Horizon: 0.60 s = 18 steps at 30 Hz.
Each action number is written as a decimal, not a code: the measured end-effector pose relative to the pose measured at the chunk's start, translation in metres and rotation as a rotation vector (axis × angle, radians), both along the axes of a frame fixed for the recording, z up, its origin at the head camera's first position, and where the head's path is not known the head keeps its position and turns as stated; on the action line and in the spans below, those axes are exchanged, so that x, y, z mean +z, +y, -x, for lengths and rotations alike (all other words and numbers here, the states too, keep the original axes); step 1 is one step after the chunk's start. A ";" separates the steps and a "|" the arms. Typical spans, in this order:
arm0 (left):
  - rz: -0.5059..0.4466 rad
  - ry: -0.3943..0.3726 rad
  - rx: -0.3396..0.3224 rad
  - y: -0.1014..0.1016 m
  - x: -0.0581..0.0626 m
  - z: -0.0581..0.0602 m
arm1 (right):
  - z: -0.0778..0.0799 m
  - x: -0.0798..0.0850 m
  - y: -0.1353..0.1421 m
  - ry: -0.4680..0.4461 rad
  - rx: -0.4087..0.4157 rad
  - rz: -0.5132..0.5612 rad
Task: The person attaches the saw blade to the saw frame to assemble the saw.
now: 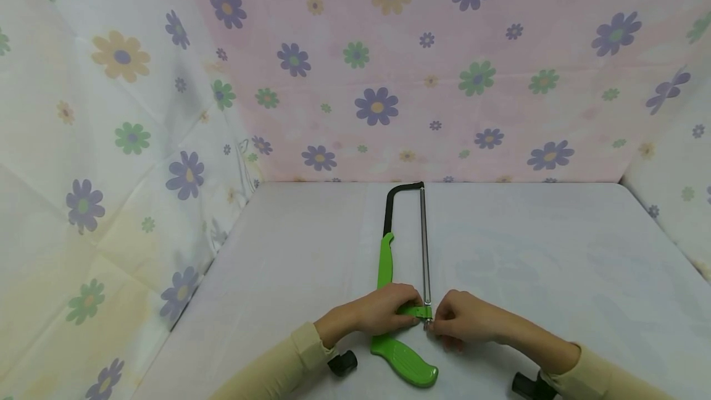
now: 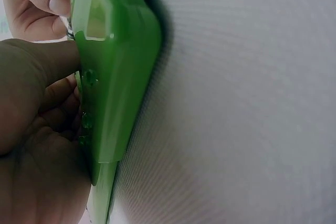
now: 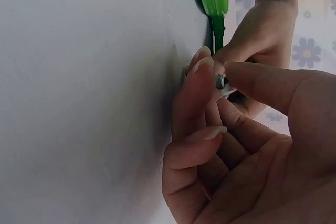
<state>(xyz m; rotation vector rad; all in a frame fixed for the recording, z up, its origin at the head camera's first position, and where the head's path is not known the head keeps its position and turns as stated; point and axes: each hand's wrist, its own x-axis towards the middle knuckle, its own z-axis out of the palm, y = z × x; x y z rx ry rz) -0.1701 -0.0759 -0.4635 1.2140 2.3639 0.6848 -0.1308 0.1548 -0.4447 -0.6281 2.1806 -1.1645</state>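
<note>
A hacksaw (image 1: 404, 363) lies flat on the table, its green grip toward me and its black frame (image 1: 390, 212) pointing away. The silver blade (image 1: 424, 245) runs along its right side down to a green bracket (image 1: 424, 312). My left hand (image 1: 383, 312) lies across the green frame and holds it by the bracket; the left wrist view shows the thumb against the green plastic (image 2: 118, 93). With thumb and fingertips, my right hand (image 1: 472, 318) pinches the small metal tension screw (image 3: 220, 81) below the bracket. Its exact shape is mostly hidden by the fingers.
The white-covered table (image 1: 533, 252) stretches out around the saw. Flowered cloth (image 1: 389, 66) hangs behind it and at both sides. A dark wrist camera (image 1: 342, 363) sits below the left sleeve, another dark device (image 1: 530, 386) below the right.
</note>
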 end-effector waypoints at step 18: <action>-0.010 0.010 -0.005 0.000 0.001 -0.001 | 0.002 -0.003 0.004 0.027 -0.001 0.030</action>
